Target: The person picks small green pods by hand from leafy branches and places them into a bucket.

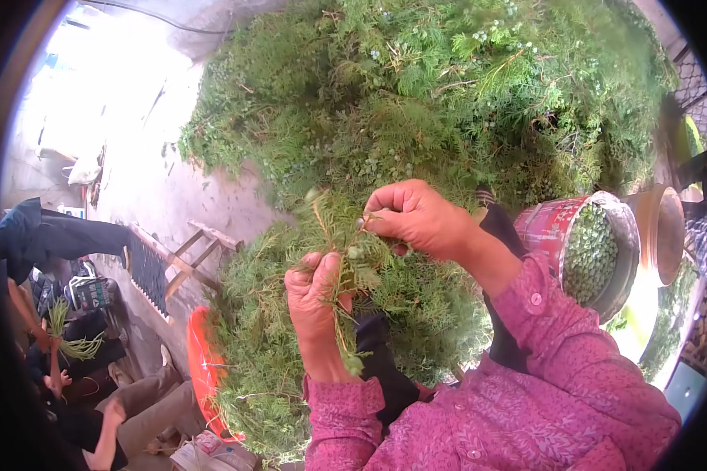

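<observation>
My left hand is closed around an evergreen sprig with flat, scaly leaves, holding it upright in front of my chest. Small round green cones hang among its leaves. At the right side of the sprig, my right hand has thumb and forefinger pinched together on what looks like a small pale cone. Its other fingers are curled in. Cut evergreen branches lie below both hands and across my lap area.
A large heap of evergreen branches rises ahead. On the right, a red bucket holds many green cones, beside a tan bucket. A wooden stool and an orange-red object are at left, near people holding green stalks.
</observation>
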The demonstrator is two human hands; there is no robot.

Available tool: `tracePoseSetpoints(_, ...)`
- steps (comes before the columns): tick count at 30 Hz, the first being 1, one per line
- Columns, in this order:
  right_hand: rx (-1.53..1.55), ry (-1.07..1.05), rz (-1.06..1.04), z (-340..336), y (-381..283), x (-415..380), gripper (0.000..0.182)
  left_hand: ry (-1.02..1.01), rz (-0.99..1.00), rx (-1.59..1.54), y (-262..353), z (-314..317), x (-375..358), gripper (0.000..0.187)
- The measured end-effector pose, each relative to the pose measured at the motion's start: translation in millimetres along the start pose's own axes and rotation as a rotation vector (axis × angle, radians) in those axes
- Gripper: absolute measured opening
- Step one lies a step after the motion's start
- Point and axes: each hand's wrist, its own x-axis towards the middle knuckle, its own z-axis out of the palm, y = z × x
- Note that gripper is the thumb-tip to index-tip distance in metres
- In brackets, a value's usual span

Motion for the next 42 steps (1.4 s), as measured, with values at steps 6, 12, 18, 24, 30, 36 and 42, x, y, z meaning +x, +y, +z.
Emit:
tracePoseSetpoints(6,-0.223,0.221,-0.139,-6.6,-9.3,1.0,0.009,-0.052,0.024,0.054,1.4,-2.1,-1.0,0.003)
tracePoseSetpoints(12,0.222,-0.103,-0.009,-3.3,-8.5,-0.6,0.013,-0.084,0.006,-0.028,-2.4,-6.1,-7.7,0.009)
tracePoseSetpoints(18,0.151,-0.064,0.11,3.9,1.8,-2.4,0.019,-0.026,-0.053,-0.019,1.5,5.7,-13.8,0.012)
tracePoseSetpoints(24,-0.19,-0.199,0.058,0.2,-9.6,-5.8,0.019,-0.112,-0.108,0.033,1.5,1.4,-9.2,0.009)
tracePoseSetpoints(30,0.05,-0.114,0.049,-0.1,6.3,0.0,0.015,-0.151,-0.108,0.054,2.0,4.1,-7.3,0.009)
tracePoseSetpoints(36,0.474,-0.359,0.011,-19.3,0.5,-2.7,0.015,-0.015,-0.046,-0.253,0.5,9.2,-16.8,0.008)
tracePoseSetpoints(42,0.514,-0.196,-0.089,-21.5,-17.0,-10.3,0.015,0.158,-0.012,-0.21,1.0,4.9,-3.9,0.01)
